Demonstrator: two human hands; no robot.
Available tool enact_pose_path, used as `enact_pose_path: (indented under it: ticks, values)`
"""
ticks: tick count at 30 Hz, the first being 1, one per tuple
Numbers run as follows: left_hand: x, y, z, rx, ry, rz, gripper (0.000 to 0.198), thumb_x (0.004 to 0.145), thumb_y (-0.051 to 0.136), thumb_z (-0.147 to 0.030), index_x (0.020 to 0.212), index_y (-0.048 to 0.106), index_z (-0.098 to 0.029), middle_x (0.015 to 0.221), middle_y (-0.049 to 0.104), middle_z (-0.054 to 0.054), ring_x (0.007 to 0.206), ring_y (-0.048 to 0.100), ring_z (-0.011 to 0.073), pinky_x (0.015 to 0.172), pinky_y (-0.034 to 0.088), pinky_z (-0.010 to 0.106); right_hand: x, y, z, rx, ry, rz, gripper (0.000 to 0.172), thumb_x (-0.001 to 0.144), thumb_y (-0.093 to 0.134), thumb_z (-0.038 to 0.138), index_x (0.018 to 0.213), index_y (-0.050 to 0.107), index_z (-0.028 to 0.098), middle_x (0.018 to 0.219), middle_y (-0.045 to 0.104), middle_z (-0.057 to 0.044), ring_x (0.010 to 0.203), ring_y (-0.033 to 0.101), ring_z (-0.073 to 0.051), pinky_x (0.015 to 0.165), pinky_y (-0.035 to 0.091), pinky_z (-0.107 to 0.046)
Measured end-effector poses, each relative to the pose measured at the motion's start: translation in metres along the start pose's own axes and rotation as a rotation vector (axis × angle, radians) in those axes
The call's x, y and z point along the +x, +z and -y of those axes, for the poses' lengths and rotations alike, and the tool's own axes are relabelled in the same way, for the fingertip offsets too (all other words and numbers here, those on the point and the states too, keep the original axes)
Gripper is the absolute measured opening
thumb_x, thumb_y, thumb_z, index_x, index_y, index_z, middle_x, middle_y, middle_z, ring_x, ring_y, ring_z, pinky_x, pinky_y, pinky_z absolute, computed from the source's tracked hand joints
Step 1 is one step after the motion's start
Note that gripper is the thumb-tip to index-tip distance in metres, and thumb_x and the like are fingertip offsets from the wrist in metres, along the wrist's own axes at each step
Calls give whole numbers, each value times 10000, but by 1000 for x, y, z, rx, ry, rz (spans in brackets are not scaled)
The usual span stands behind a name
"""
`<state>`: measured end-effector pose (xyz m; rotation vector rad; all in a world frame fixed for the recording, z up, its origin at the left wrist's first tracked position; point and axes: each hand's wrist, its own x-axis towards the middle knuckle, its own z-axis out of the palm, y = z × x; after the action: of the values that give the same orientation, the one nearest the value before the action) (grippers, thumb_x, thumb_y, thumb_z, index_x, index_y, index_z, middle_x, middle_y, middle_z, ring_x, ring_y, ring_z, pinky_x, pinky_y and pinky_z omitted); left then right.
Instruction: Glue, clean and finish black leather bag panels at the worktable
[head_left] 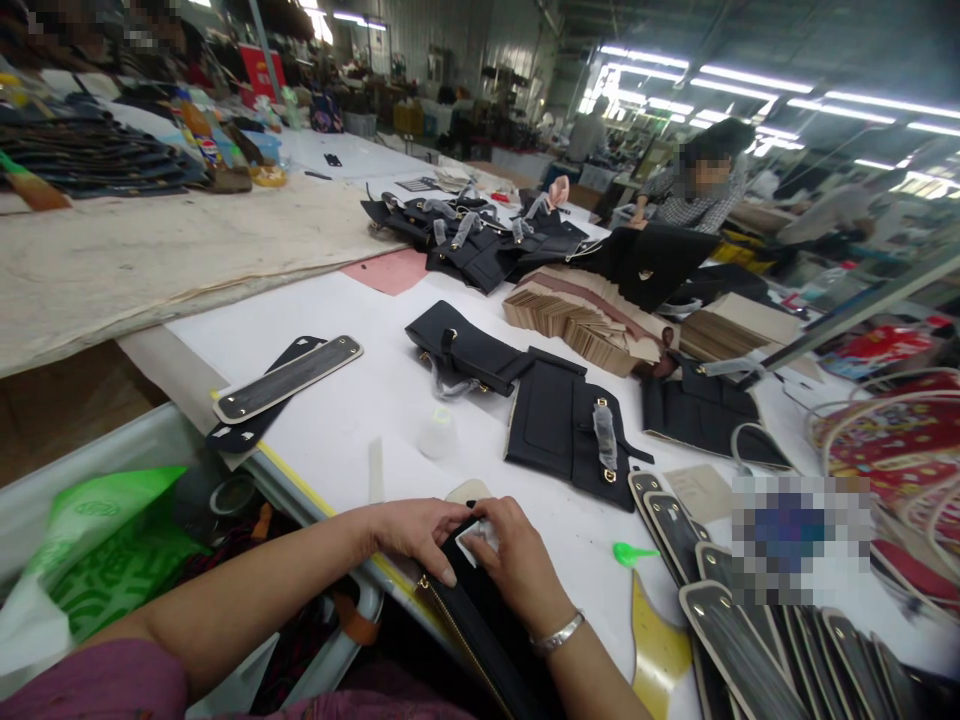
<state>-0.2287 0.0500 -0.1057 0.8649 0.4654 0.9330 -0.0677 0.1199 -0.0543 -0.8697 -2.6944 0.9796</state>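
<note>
At the near table edge, my left hand [420,535] grips the upper end of a black zippered bag piece [491,625], thumb on top. A gold zipper runs along this piece down toward my lap. Bent over the same end, my right hand [521,560] has its fingers closed on it, beside a small white patch [476,545]. The fingers partly cover that patch, so what it is cannot be made out. Just beyond the hands stands a small translucent white container [437,432]. Farther off lies a flat black bag panel [570,425] with a plastic-wrapped handle.
Long black strips with pale edges [739,640] pile up at the right, near a green-tipped tool [634,553] and a yellow template [656,645]. More strips [289,380] lie left. Brown card pieces [574,315] and black bags [480,235] sit farther back. A co-worker [701,180] is across the table.
</note>
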Motion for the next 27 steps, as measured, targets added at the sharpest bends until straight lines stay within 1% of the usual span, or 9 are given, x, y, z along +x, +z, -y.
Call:
enact_pose_path:
  ticks: [4,7,10,13,15,19,21,24,27]
  values:
    - [-3,1,-2,-28,-36,-2,761,551,792,-107,1231,463,-199,1183,533,69,1155,460,262,964,372,382,7,-7,-22,20,29,-26,80,810,533,202,880,569,200,817,539,-8,777,515,-171,727,392,-292]
    - [-6,2,-3,6,-56,-33,733,550,790,-96,1208,482,-187,1191,538,85,1130,481,259,956,381,378,7,-20,-43,-56,125,-181,148,820,470,289,786,564,180,775,543,-30,761,510,-197,719,376,-322]
    - [-6,1,-2,2,-39,-17,740,549,789,-95,1216,478,-180,1210,527,92,1154,462,269,985,352,394,2,-29,-44,-28,163,-269,207,832,461,356,783,553,176,799,553,-43,784,512,-204,740,381,-327]
    - [-3,-2,0,-5,10,1,781,548,788,-90,1246,456,-197,1272,479,77,1215,400,264,1049,264,400,-2,-21,-23,110,59,-169,193,809,551,308,965,551,194,918,557,-30,850,516,-184,779,402,-295]
    - [-2,-3,0,9,46,8,800,548,783,-79,1262,445,-202,1319,433,63,1254,350,253,1082,197,386,-2,-11,-9,125,-14,-55,298,784,588,218,1075,524,208,977,543,-30,899,510,-180,812,403,-295]
    - [-1,-4,-1,0,43,38,808,577,760,-75,1295,414,-207,1339,418,67,1282,307,262,1075,212,396,2,-3,-11,18,-41,20,216,819,560,181,1033,561,210,909,540,-24,861,520,-173,795,411,-295]
    - [-2,-3,-2,-7,32,24,809,577,763,-80,1296,415,-207,1321,442,77,1256,350,268,1056,249,401,4,-11,-24,-78,-20,-39,160,852,514,207,1001,568,189,880,536,-36,830,523,-185,775,417,-312]
    - [-4,-3,-2,4,27,1,797,574,773,-88,1285,433,-200,1304,464,91,1223,395,273,1034,286,401,4,-28,-42,-237,97,-257,169,873,466,255,961,561,147,866,527,-70,823,515,-226,762,419,-365]
    - [-4,-4,0,22,22,-8,757,593,767,-99,1274,451,-197,1302,468,96,1220,398,271,1026,294,393,2,-37,-44,-280,162,-456,231,875,495,320,1008,546,138,883,501,-76,841,499,-238,779,421,-382]
